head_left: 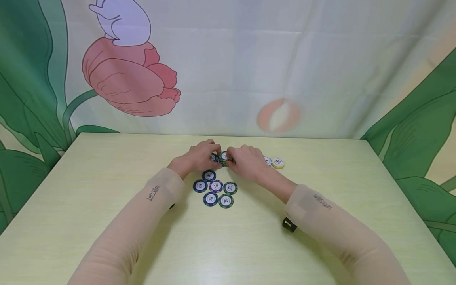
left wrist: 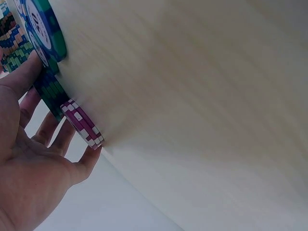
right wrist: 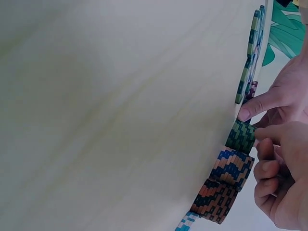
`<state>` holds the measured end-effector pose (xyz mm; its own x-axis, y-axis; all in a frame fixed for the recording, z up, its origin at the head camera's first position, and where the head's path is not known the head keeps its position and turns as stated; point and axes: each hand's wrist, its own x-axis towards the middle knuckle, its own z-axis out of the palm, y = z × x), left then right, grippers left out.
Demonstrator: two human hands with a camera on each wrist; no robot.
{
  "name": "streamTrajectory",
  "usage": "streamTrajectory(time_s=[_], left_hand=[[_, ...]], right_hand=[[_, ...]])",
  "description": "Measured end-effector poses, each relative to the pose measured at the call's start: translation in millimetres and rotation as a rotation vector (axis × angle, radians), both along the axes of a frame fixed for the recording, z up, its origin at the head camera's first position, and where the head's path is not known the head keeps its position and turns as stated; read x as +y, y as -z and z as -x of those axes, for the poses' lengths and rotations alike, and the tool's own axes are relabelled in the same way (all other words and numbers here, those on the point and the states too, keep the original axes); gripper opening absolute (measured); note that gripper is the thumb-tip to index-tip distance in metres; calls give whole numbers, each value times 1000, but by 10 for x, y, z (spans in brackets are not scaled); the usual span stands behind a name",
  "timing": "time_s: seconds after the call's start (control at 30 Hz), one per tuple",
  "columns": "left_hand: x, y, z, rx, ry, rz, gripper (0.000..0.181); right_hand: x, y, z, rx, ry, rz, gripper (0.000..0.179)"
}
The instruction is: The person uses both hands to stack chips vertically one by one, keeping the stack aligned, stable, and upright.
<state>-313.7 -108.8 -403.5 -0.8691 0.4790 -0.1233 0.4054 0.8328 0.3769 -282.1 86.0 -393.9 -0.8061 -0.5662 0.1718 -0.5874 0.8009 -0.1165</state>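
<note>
My left hand [head_left: 202, 155] curves around a stack of dark blue poker chips [head_left: 213, 157], thumb on the near side and fingers on the far side. A stack of green poker chips [head_left: 224, 156] stands between both hands. My right hand [head_left: 247, 160] grips the green stack's right side with thumb and index finger, its other fingers curled, as the right wrist view shows. Magenta chips [left wrist: 83, 124] stand by the left little finger. In front lie several loose chips: blue chips [head_left: 210, 199], green chips [head_left: 226, 201] and a purple-edged chip [head_left: 215, 186].
Right of the green stack stand a blue stack [right wrist: 232, 168], an orange-and-black stack [right wrist: 215, 200] and light blue chips [right wrist: 186, 222]. A yellow-edged chip stack [head_left: 278, 162] ends the row. The wooden table [head_left: 231, 245] meets a printed curtain [head_left: 221, 79] at the back.
</note>
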Motion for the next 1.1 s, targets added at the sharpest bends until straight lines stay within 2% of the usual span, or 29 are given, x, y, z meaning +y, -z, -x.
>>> streamTrajectory(time_s=[0.13, 0.33, 0.5, 0.63, 0.93, 1.1], left_hand=[[2, -3, 0, -12, -7, -1, 30], [3, -5, 3, -16, -4, 11, 34], [1, 0, 7, -21, -2, 11, 34], [2, 3, 4, -25, -7, 8, 33], [10, -3, -3, -19, -14, 11, 32], [5, 2, 7, -17, -9, 12, 31]], right_hand=[[23, -35, -40, -58, -4, -19, 12], [56, -102, -122, -192, -14, -93, 22], [86, -94, -165, -258, -30, -112, 27], [98, -64, -162, -270, -39, -114, 25], [139, -12, -101, -224, -16, -108, 18], [173, -28, -100, -233, -43, -97, 22]])
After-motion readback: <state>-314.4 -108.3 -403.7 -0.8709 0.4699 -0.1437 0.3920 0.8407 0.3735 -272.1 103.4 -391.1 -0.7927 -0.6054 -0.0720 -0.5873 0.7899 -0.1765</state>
